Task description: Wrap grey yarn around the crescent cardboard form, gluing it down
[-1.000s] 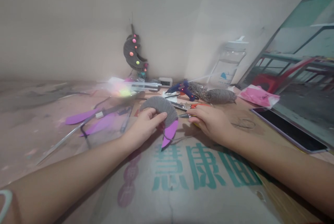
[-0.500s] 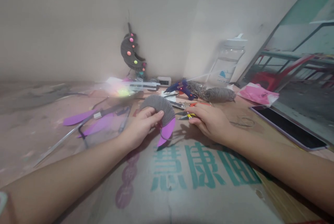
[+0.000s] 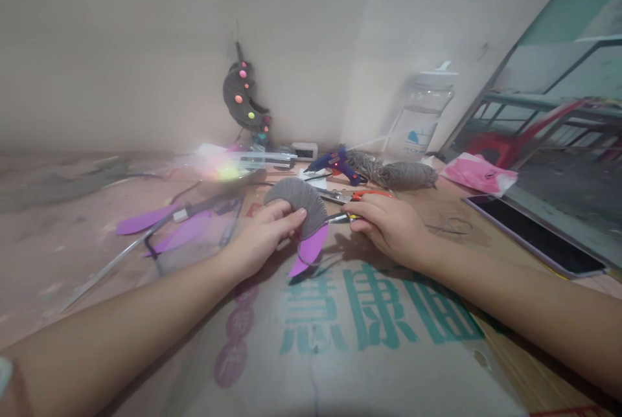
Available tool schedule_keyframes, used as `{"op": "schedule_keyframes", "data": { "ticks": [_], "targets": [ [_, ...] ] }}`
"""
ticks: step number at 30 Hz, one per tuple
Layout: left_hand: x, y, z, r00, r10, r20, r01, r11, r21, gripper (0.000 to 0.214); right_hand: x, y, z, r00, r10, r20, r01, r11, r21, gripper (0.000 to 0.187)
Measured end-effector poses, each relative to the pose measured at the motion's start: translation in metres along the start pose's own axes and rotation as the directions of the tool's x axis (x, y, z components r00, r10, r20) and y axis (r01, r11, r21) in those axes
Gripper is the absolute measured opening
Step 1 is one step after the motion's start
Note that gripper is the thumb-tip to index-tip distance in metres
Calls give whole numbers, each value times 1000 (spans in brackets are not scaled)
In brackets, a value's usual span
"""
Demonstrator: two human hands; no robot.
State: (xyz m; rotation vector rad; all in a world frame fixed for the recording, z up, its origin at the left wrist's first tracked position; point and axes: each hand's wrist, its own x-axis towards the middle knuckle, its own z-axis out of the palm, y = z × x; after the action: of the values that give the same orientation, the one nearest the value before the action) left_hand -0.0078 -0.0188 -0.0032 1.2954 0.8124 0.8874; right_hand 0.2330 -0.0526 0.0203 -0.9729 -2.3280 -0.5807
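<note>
My left hand (image 3: 272, 226) pinches a crescent shape (image 3: 297, 195), its thumb on the front. Grey yarn wraps the crescent's upper part, while its lower tip is bare purple card (image 3: 311, 250) with a loose strand of yarn across it. My right hand (image 3: 386, 226) is closed around small yellow-handled snips (image 3: 339, 217). Their blades point left, close to the edge of the wrapped yarn; whether they touch it I cannot tell. Just behind the right fingers lies a red-handled tool (image 3: 372, 195) with metal jaws.
Behind the hands lie a blue glue gun (image 3: 337, 163) and a grey yarn skein (image 3: 408, 175). A phone (image 3: 534, 236), a pink packet (image 3: 480, 174) and a water bottle (image 3: 420, 112) are on the right. Purple card pieces (image 3: 146, 218) lie left. A decorated crescent (image 3: 239, 96) hangs on the wall.
The snips' blades, spread apart before, now appear closer together. The crescent has tilted slightly, its purple tip swinging a little down and left.
</note>
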Motion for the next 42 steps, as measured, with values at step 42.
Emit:
{"op": "schedule_keyframes", "data": {
  "ticks": [42],
  "targets": [
    [-1, 9, 7, 990, 104, -90, -86, 978, 188, 33, 2, 12, 15, 885, 420, 202, -460, 855, 238, 44]
  ]
}}
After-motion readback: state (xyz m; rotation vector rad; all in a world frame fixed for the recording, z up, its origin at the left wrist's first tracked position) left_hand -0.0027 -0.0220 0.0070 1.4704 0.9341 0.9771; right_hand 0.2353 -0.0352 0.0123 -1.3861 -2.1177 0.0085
